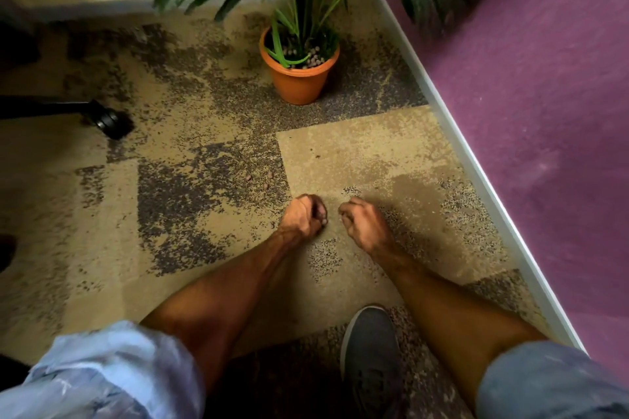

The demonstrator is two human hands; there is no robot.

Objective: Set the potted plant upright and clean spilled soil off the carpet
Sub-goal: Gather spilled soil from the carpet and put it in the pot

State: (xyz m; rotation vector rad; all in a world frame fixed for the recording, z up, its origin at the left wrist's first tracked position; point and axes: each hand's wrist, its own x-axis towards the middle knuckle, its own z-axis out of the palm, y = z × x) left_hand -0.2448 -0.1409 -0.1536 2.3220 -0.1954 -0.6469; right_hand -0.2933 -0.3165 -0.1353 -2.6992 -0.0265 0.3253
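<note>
The potted plant [299, 68] already stands upright in the corner, well ahead of both hands and slightly to the left of the gap between them, its stems rising straight up out of the orange pot. Inside the pot lies a bed of small rounded clay-like pebbles, heaped around the stem bases and sitting a little below the rim; no loose dark soil can be told apart from them there.

What remains on the carpet [367, 153] is a scatter of the same small brownish pebbles [270, 174], lying just ahead and to the left of the left hand, between it and the pot. A single dark crumb [317, 156] lies further ahead, nearly on the line from the hands to the pot. The mottled carpet pattern makes it hard to tell other bits from the weave.

The left hand [304, 216] is curled into a loose fist low over the carpet, fingers pressed together as if cupping collected bits; what it holds, if anything, is hidden. The right hand [362, 223] sits just beside it, fingers bent inward, tips drawn together, near or touching the carpet; whether it pinches a pebble cannot be told.

The left hand is the nearer one to the stray pebbles, so the next reach likely goes forward and leftward, with the pot further along in roughly the same direction for emptying the catch.

A grey shoe [371, 350] rests behind the hands, and a chair castor [109, 121] stands far off to the left.
</note>
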